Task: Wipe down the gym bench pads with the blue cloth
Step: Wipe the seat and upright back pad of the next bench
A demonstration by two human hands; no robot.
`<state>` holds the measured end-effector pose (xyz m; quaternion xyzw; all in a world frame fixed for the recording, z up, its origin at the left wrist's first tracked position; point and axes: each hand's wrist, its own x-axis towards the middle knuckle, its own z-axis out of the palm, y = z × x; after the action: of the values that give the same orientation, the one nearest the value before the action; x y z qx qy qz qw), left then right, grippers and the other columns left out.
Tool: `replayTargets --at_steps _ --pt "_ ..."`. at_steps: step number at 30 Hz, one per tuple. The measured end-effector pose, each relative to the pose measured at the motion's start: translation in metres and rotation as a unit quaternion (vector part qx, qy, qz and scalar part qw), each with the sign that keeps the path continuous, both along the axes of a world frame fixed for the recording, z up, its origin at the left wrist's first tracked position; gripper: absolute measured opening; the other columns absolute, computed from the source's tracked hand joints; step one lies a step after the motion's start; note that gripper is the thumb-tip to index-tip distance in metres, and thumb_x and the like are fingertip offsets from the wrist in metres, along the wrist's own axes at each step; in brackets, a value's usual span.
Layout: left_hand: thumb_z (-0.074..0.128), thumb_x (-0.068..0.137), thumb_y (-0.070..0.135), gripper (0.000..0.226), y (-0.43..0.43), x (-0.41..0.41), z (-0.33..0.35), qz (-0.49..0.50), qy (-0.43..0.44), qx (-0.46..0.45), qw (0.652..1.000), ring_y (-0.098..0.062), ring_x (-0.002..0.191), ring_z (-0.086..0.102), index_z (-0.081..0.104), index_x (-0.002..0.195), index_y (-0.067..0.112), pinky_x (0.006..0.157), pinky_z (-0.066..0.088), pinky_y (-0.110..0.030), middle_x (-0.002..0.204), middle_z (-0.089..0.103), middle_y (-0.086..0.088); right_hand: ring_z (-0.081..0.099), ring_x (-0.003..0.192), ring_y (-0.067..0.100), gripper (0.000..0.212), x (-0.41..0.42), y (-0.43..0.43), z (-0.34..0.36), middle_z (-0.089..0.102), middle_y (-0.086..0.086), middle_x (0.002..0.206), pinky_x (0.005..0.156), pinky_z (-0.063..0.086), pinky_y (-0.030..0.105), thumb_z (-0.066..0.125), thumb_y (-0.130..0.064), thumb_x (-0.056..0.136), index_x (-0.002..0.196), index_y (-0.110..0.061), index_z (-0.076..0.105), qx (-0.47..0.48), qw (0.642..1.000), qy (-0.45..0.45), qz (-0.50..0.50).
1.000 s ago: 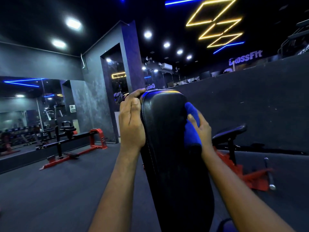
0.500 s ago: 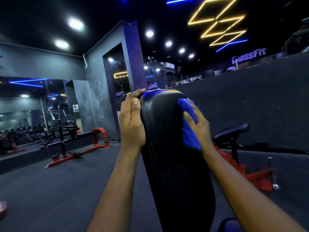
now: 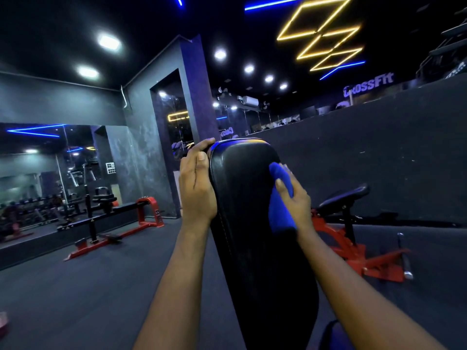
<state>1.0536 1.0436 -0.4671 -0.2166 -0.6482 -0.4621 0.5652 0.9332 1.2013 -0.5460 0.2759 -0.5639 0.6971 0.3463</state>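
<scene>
A black padded backrest (image 3: 247, 210) of an inclined gym bench rises upright in front of me, glossy and dark. My left hand (image 3: 195, 184) grips its upper left edge, fingers curled over the top corner. My right hand (image 3: 294, 198) presses the blue cloth (image 3: 279, 200) against the pad's right side, a little below the top. The cloth hangs folded under my fingers and thumb. The lower part of the pad fades into shadow.
A red-framed bench (image 3: 346, 198) with a black seat stands right behind the pad, a metal bar (image 3: 404, 258) lying by its base. Another red and black bench (image 3: 113, 218) stands at the left near a mirrored wall. A dark padded wall (image 3: 379, 152) runs along the right.
My right hand with the cloth rose toward the pad's top half a second ago, then slid back down the right side. My left hand has kept its grip.
</scene>
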Motion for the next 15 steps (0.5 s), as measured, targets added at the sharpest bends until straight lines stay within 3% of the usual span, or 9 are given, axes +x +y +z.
replayTargets --at_steps 2,3,8,11,13,15 --pt "0.033 0.103 0.028 0.038 0.001 0.002 0.000 0.006 -0.004 -0.002 1.000 -0.019 0.120 0.054 0.064 0.124 0.021 0.105 0.041 -0.047 0.122 0.063 0.005 0.042 0.140 0.010 0.040 0.006 -0.008 0.015 0.050 -0.006 0.147 0.116 0.029 0.027 0.056 -0.025 0.100 0.140 -0.022 0.054 -0.017 0.998 -0.057 -0.022" --pt "0.032 0.103 0.028 0.038 0.001 0.002 0.001 0.010 -0.006 -0.002 1.000 -0.018 0.120 0.054 0.064 0.124 0.021 0.105 0.042 -0.046 0.122 0.063 0.005 0.040 0.140 0.008 0.041 0.014 -0.013 0.012 0.048 -0.009 0.147 0.117 0.029 0.025 0.056 -0.027 0.100 0.140 -0.023 0.053 -0.011 0.999 -0.043 -0.027" --pt "0.032 0.102 0.031 0.040 -0.001 -0.001 0.001 0.003 0.001 0.000 1.000 -0.021 0.119 0.055 0.064 0.124 0.020 0.105 0.042 -0.046 0.121 0.064 0.002 0.036 0.144 0.009 0.043 0.032 -0.010 -0.033 0.046 -0.006 0.150 0.120 0.024 0.028 0.053 -0.025 0.099 0.141 -0.023 0.048 0.069 0.987 0.145 -0.002" --pt "0.033 0.102 0.029 0.039 -0.001 0.000 0.000 0.004 0.001 -0.001 1.000 -0.021 0.120 0.054 0.064 0.124 0.019 0.106 0.041 -0.047 0.122 0.063 0.002 0.039 0.142 0.011 0.041 0.006 -0.003 -0.012 0.049 -0.005 0.147 0.121 0.026 0.036 0.055 -0.024 0.100 0.140 -0.019 0.052 0.005 0.999 0.034 0.011" --pt "0.033 0.102 0.030 0.039 -0.002 0.000 -0.001 0.006 0.000 -0.002 1.000 -0.022 0.120 0.054 0.064 0.124 0.020 0.105 0.041 -0.049 0.122 0.064 0.003 0.042 0.140 0.012 0.038 -0.001 -0.007 0.006 0.051 -0.001 0.146 0.119 0.029 0.033 0.056 -0.021 0.100 0.139 -0.016 0.055 -0.040 0.998 -0.052 0.003" --pt "0.033 0.102 0.032 0.040 -0.003 -0.001 0.000 0.002 0.002 -0.006 1.000 -0.024 0.118 0.055 0.064 0.124 0.020 0.104 0.041 -0.051 0.122 0.064 0.002 0.039 0.142 0.013 0.042 0.017 -0.018 0.007 0.049 -0.003 0.147 0.118 0.027 0.028 0.056 -0.028 0.099 0.140 -0.017 0.054 -0.023 0.998 -0.047 -0.024"
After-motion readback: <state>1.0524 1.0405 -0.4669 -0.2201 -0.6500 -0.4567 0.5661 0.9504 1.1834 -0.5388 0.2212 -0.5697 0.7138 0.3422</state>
